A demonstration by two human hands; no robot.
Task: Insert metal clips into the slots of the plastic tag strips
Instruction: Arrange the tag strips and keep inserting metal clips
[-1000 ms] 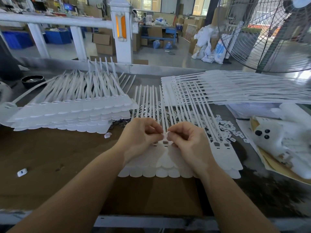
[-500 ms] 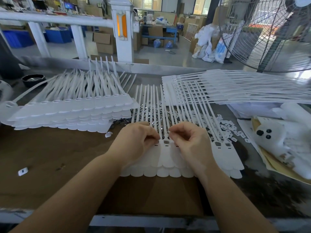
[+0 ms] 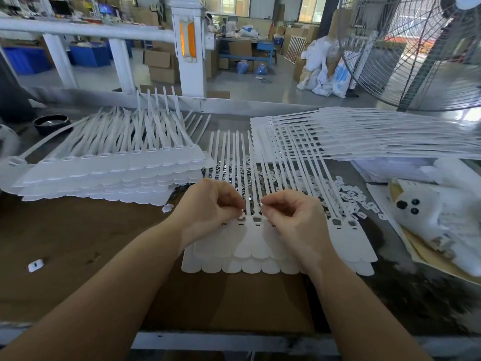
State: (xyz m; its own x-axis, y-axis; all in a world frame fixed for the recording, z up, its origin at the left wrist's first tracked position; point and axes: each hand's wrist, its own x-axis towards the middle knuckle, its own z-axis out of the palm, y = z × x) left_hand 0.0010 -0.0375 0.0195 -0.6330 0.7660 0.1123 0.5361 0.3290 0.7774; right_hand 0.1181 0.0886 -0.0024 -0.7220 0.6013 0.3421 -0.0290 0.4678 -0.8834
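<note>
A white plastic tag strip (image 3: 251, 246) lies flat in front of me, its thin tails pointing away and its square slots in a row. My left hand (image 3: 208, 207) has curled fingers and pinches a small metal clip (image 3: 240, 214) just above a slot. My right hand (image 3: 291, 217) hovers beside it with fingers curled over the strip's slot row; what its fingertips pinch is too small to tell. A loose heap of shiny metal clips (image 3: 243, 178) lies under the tails, beyond both hands.
A stack of tag strips (image 3: 109, 173) sits at left, another fanned stack (image 3: 377, 136) at back right. Small white plastic pieces (image 3: 351, 196) are scattered right of the strip. A white bag (image 3: 442, 217), a fan (image 3: 421, 48), and a black dish (image 3: 50, 123) border the bench.
Both hands have separated slightly; the left one shifted left along the slot row with a clip, and the slot between the hands now shows a seated clip.
</note>
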